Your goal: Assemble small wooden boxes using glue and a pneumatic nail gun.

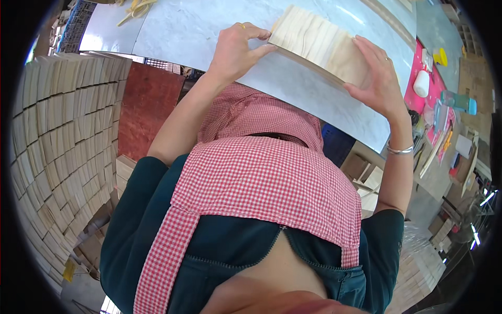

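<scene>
A pale wooden board [319, 44] with streaked grain lies slantwise over the marbled table at the top, its near edge towards me. Whether it is one piece or several laid together I cannot tell. My left hand [235, 52] pinches its left end, thumb and forefinger at the near corner. Around the right end curves my right hand [377, 81], its fingers on the top face and its thumb along the near edge. Between them the two hands grip the board by its ends.
Tall stacks of wooden pieces [68, 136] rise at the left, beside a reddish-brown panel [144, 110]. Yellow strips [137, 9] lie on the marbled table [172, 31]. At the right, a white bottle [421, 83] and a teal-capped bottle [460, 102] are by a pink surface.
</scene>
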Tool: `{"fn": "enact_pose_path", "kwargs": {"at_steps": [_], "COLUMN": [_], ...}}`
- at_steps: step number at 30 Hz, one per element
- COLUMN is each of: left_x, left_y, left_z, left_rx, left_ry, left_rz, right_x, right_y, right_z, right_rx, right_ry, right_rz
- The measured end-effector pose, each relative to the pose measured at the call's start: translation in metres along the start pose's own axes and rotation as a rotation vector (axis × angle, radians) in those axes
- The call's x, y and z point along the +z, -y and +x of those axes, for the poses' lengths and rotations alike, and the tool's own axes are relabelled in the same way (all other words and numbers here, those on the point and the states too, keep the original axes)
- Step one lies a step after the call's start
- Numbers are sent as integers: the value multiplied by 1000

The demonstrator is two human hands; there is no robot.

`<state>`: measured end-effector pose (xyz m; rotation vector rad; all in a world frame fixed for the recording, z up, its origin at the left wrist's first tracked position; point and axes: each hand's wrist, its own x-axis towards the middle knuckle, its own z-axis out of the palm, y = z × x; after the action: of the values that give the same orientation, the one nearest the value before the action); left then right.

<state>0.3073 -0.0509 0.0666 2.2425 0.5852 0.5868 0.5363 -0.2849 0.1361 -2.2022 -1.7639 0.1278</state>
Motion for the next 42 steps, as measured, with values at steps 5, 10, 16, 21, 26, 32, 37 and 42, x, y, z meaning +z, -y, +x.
{"fn": "enact_pose_path", "kwargs": {"at_steps": [5, 10, 16, 21, 26, 32, 37, 42], "left_x": [-1, 0, -3, -7, -7, -7, -10, -15], "left_y": [5, 5, -1, -2, -7, -13, -8, -16], "left_z": [3, 2, 2, 3, 3, 4, 7, 13], "left_rx": [87, 175, 246, 268, 295, 284, 246, 183], "left_ry": [-29, -50, -45, -30, -20, -5, 33, 105], "left_rz": [65, 221, 387, 405, 446, 419, 382, 311], "right_x": [9, 20, 21, 5, 7, 15, 14, 27], "right_y": [-10, -15, -17, -3, 2, -25, -25, -5], "right_z": [5, 3, 3, 15, 20, -22, -91, -116], "right_rx": [2, -19, -52, -118, -90, 20, 490, 551], "right_ry": [27, 15, 64, 42, 102, -403, -464, -430], "right_rz": [24, -17, -159, 1, -113, -29, 158, 145]}}
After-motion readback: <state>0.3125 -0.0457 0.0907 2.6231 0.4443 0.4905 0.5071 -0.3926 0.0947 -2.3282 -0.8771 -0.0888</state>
